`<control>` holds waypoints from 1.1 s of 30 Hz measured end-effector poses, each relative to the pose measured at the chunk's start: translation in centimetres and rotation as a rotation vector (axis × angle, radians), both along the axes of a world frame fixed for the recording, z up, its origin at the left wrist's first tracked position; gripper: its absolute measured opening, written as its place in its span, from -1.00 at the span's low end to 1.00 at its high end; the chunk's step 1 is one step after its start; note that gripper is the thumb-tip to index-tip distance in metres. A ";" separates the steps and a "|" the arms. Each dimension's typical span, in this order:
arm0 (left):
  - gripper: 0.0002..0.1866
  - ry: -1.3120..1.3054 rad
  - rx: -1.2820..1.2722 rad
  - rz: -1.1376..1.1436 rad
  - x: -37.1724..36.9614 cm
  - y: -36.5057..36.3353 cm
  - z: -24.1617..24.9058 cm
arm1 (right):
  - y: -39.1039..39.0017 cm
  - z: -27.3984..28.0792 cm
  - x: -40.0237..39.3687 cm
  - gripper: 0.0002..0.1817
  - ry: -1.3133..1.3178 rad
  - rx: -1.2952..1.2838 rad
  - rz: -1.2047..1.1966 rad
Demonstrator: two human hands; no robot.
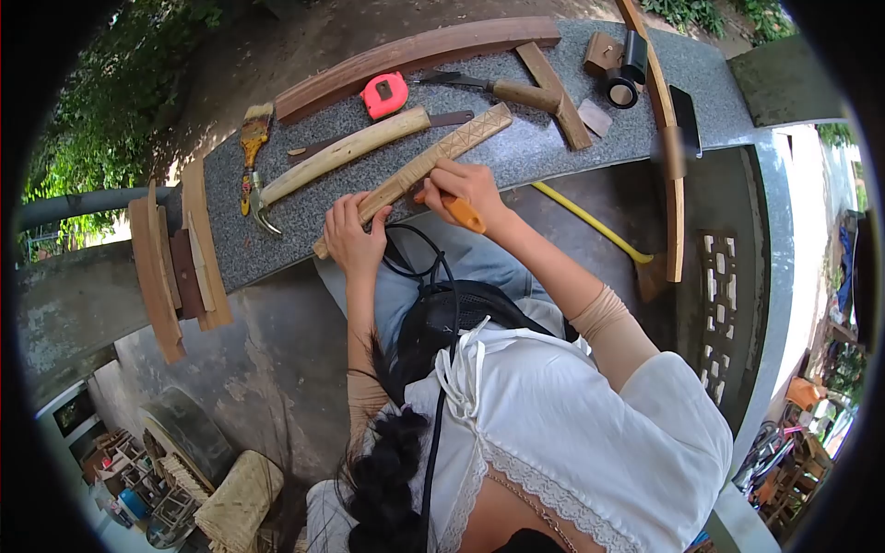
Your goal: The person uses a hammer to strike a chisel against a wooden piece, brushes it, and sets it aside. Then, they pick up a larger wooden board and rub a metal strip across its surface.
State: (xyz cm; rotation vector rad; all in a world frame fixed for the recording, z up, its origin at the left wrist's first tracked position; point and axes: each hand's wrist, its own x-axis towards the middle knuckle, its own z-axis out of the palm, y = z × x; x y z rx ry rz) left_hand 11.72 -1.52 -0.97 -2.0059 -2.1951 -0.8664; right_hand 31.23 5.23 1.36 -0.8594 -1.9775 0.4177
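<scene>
A light wooden strip (433, 158) with carved triangular patterns lies slanted across the stone bench, its lower end at the front edge. My left hand (353, 235) holds the strip near that end, fingers over its top and thumb along the near side. My right hand (466, 192) is closed around an orange-handled tool (466, 215) against the middle of the strip. The tool's tip is hidden by my fingers, so its kind cannot be made out. Just beyond the strip lies a hammer (346, 155) with a pale wooden handle, beside a dark flat metal blade (452, 118).
On the granite bench (249, 244) are a paintbrush (253, 147), pink tape measure (384, 95), wood-handled knife (525, 94) and long curved wood beam (415, 55). Wooden slats (189, 249) stand at the left end. A thin wooden bow (673, 166) crosses the right side.
</scene>
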 end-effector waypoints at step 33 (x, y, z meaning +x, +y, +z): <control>-0.60 0.025 0.028 -0.007 0.1 -0.3 0.3 | 2.2 3.2 19.9 -0.70 -0.104 -0.253 -0.501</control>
